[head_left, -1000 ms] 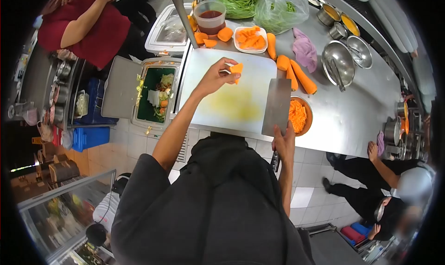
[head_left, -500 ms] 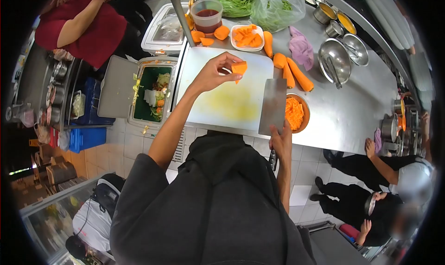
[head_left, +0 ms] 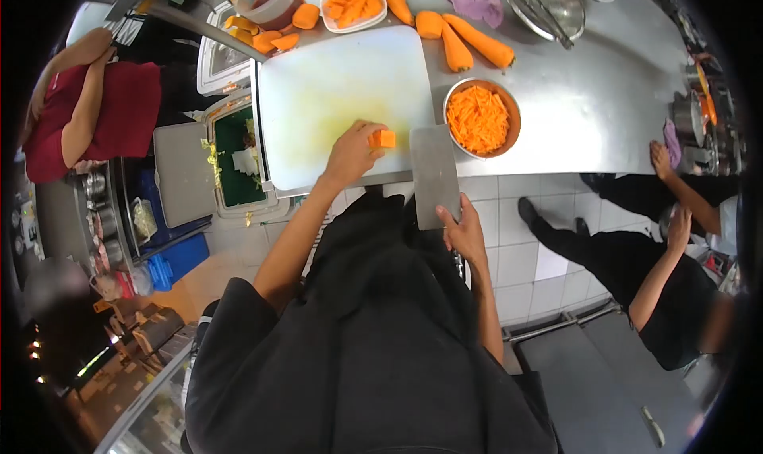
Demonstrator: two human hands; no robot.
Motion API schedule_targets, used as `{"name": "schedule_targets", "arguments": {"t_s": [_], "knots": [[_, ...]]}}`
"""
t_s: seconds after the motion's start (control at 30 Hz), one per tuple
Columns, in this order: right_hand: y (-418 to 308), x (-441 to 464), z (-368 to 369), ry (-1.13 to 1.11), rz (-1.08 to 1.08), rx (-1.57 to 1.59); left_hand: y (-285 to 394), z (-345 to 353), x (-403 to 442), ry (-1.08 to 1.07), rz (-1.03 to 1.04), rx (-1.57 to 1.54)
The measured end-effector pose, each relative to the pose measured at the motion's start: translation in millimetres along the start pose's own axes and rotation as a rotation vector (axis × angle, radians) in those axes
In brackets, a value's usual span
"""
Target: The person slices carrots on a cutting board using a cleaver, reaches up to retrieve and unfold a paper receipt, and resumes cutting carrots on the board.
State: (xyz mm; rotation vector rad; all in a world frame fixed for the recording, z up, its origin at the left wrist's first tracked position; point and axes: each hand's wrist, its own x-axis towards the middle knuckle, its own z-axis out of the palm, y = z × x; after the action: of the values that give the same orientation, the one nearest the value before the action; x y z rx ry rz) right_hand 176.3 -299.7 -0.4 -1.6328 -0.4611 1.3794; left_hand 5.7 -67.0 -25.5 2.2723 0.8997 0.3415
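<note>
My left hand (head_left: 350, 154) grips a chunk of orange carrot (head_left: 383, 139) over the near part of the white cutting board (head_left: 342, 73). My right hand (head_left: 462, 230) is closed round the handle of a broad cleaver (head_left: 434, 172), whose blade lies flat-looking beside the board's near right corner. To the right of the board stands a bowl (head_left: 517, 104) full of shredded carrot (head_left: 478, 120). Whole peeled carrots (head_left: 482, 42) lie behind the bowl. A white tray (head_left: 354, 27) of carrot pieces sits behind the board, with larger orange pieces (head_left: 274, 41) to its left.
An open bin (head_left: 238, 164) with scraps adjoins the table's left side. Metal bowls (head_left: 545, 5) and a purple cloth (head_left: 473, 0) are at the back. One person in red (head_left: 123, 108) stands left; others in dark clothes (head_left: 612, 255) stand right.
My left hand has brought the carrot chunk down and nearer to me, to the board's near part. The cleaver has moved nearer too. The whole view has shifted and turned.
</note>
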Motion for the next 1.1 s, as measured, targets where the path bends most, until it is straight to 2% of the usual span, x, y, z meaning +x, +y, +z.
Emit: {"name": "schedule_targets", "arguments": {"t_s": [0.07, 0.1, 0.13, 0.2, 0.33, 0.4, 0.47, 0.67, 0.73, 0.8, 0.87, 0.97, 1.03, 1.1], "knots": [[19.0, -4.2, -0.1, -0.008, 0.009, 0.113, 10.0, -9.1, 3.2, 0.061, -0.091, -0.096], [27.8, -5.3, 0.6, -0.014, -0.002, 0.202, 7.8, -6.4, 4.5, 0.11, -0.25, -0.146], [33.9, -4.3, 2.6, -0.004, 0.007, 0.222, 4.7, -6.7, 9.6, 0.087, -0.247, -0.137], [44.6, -10.3, 10.0, -0.035, 0.038, 0.291, -1.7, -9.0, 13.5, 0.014, -0.349, 0.073], [65.6, -22.1, 27.0, -0.009, 0.028, 0.44, -5.6, 2.6, 24.3, -0.093, -0.193, 0.197], [80.0, -25.5, 36.8, 0.043, 0.017, 0.52, -0.3, 8.8, 31.2, -0.126, -0.147, 0.174], [92.6, -29.3, 46.9, 0.104, 0.01, 0.707, 2.9, 20.7, 38.8, -0.159, 0.004, 0.142], [108.2, -27.3, 84.3, 0.283, -0.143, 0.856, 20.2, 48.4, 52.7, -0.205, 0.17, 0.073], [115.9, -24.7, 93.5, 0.311, -0.171, 0.856, 22.8, 50.2, 54.5, -0.24, 0.188, 0.079], [119.3, -18.9, 101.3, 0.324, -0.172, 0.889, 24.8, 48.2, 59.5, -0.312, 0.118, 0.097], [116.6, -17.9, 111.2, 0.325, -0.193, 0.913, 21.1, 50.2, 60.5, -0.327, 0.203, 0.139], [121.6, -14.7, 119.7, 0.316, -0.233, 0.938, 26.6, 49.1, 62.1, -0.354, 0.183, 0.144], [124.9, -14.7, 121.8, 0.318, -0.225, 0.951, 39.3, 44.7, 57.3, -0.307, -0.017, 0.207], [127.5, -12.8, 119.9, 0.313, -0.235, 0.952, 63.1, 36.5, 58.5, -0.379, -0.062, 0.283]]}}
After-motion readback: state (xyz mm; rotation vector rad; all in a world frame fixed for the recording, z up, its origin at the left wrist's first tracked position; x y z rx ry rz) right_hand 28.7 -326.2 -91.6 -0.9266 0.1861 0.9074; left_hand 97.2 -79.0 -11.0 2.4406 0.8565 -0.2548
